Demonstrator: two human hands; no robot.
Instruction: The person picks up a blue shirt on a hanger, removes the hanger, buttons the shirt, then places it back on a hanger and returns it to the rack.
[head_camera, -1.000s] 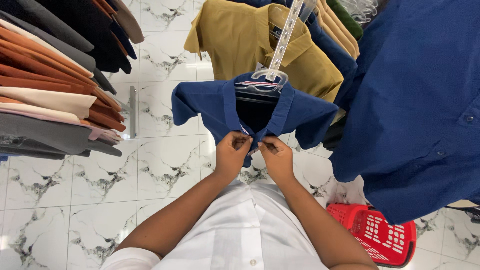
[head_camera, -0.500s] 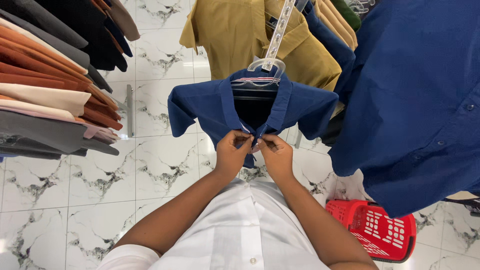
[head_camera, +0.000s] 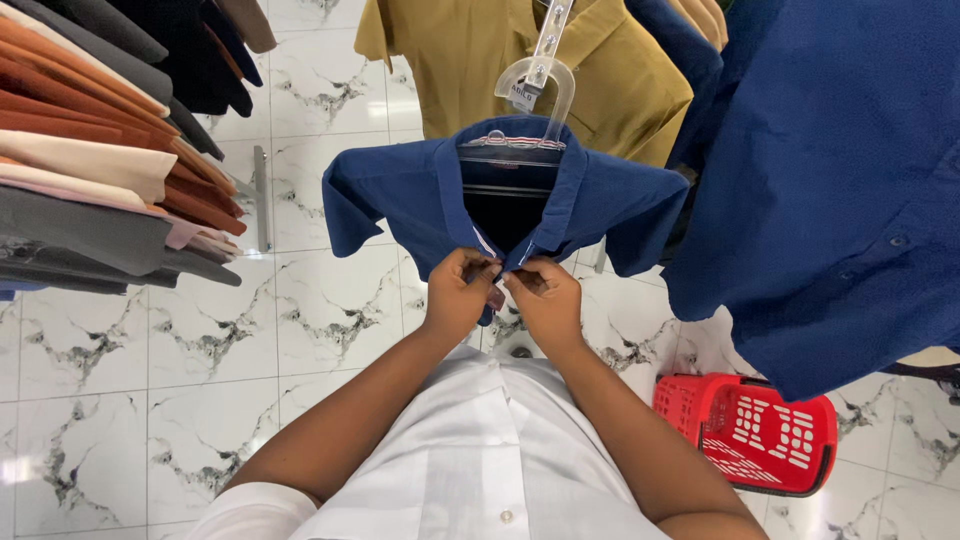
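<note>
A small dark blue shirt (head_camera: 400, 195) hangs on a clear plastic hanger (head_camera: 536, 82) in front of me, its collar open. My left hand (head_camera: 458, 290) pinches the left edge of the shirt's front placket just below the collar. My right hand (head_camera: 545, 295) pinches the right edge, and the two hands meet at the middle. Both are closed on the fabric. The lower part of the shirt is hidden behind my hands and arms.
A large blue shirt (head_camera: 840, 190) hangs close on the right, a mustard shirt (head_camera: 470, 60) behind. A rack of brown, cream and grey garments (head_camera: 90, 170) fills the left. A red plastic basket (head_camera: 750, 430) stands on the white marble floor (head_camera: 150, 380) at lower right.
The blue shirt and hanger have shifted slightly up and right in view. My hands stay joined at the placket, working the fabric with small finger movements.
</note>
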